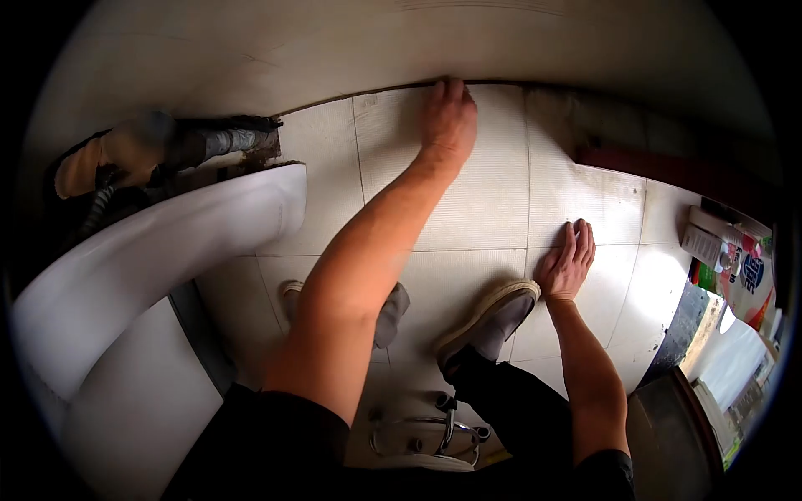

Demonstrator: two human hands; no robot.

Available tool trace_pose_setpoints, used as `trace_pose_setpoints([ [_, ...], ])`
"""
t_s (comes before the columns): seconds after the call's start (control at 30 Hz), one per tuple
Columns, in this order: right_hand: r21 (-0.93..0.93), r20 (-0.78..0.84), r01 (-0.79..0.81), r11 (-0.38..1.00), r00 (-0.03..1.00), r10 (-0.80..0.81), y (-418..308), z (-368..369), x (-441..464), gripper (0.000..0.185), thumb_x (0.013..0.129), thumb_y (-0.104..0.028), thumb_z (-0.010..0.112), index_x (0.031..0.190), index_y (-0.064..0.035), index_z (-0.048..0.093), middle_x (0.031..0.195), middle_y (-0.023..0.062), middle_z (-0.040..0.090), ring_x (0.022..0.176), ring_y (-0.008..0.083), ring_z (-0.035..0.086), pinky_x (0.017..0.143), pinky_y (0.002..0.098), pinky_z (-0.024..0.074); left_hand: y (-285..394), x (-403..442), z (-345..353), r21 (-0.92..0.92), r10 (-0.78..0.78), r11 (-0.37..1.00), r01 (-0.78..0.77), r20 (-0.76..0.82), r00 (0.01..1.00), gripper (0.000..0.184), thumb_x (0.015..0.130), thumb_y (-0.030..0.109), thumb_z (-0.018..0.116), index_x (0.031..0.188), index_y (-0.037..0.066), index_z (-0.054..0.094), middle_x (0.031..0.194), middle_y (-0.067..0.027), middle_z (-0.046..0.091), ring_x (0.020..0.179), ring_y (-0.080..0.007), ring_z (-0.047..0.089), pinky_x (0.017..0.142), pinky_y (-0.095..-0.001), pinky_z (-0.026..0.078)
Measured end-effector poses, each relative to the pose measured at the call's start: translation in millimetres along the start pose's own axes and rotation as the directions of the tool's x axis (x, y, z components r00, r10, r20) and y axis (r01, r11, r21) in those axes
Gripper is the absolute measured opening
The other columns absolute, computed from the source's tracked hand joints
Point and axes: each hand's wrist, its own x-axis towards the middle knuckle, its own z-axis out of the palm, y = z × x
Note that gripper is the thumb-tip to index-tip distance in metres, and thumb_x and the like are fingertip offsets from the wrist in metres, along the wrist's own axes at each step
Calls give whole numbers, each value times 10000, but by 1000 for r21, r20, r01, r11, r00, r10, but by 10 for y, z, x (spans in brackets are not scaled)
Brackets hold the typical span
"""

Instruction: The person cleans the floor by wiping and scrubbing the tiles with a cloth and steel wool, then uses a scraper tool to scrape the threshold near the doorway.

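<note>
My left hand point(449, 121) reaches to the far edge of the tiled floor point(476, 200), where the floor meets the wall point(501, 42). Its fingers are bent down at the dark seam; whether they hold something small is hidden. Flat on the tiles at the right rests my right hand point(570, 263), its fingers stretched out and nothing in them. A grey shoe point(493, 321) stands just left of that hand.
A white curved ceramic fixture point(192, 225) is at the left, with wrapped pipes point(221, 144) behind it. A dark red ledge point(668, 171) runs along the right. Packages point(743, 275) sit at the far right. A chrome stool base point(430, 430) is below.
</note>
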Motion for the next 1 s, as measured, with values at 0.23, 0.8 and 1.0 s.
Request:
trace_pose_setpoints([
  [0.23,45,-13,-4,999,1000,5,12,-46,-8,585,899,-121,545,1478,-35,550,1592,224,462,1513,434,390,1263,566,288,-678,-274,-420,78,108,991,-110,41,993,282,878,30,630,1140,11,732,1124,-103,660,1051,-319,638,917,-424,566],
  [0.8,17,-25,34,999,999,-33,86,-39,-63,599,906,-129,551,1497,-38,530,1614,220,443,1524,429,380,1261,572,288,449,-51,-10,-77,137,988,-131,81,987,196,846,16,638,1006,8,750,1108,-114,661,1062,-319,628,929,-424,554],
  [1.0,64,-38,11,998,999,-8,38,-29,-16,589,908,-137,565,1491,-56,549,1591,223,471,1505,433,409,1255,569,304,-739,-406,-499,-24,15,1000,-13,80,997,331,892,22,641,1201,65,750,1133,-61,701,1062,-307,652,924,-414,569],
])
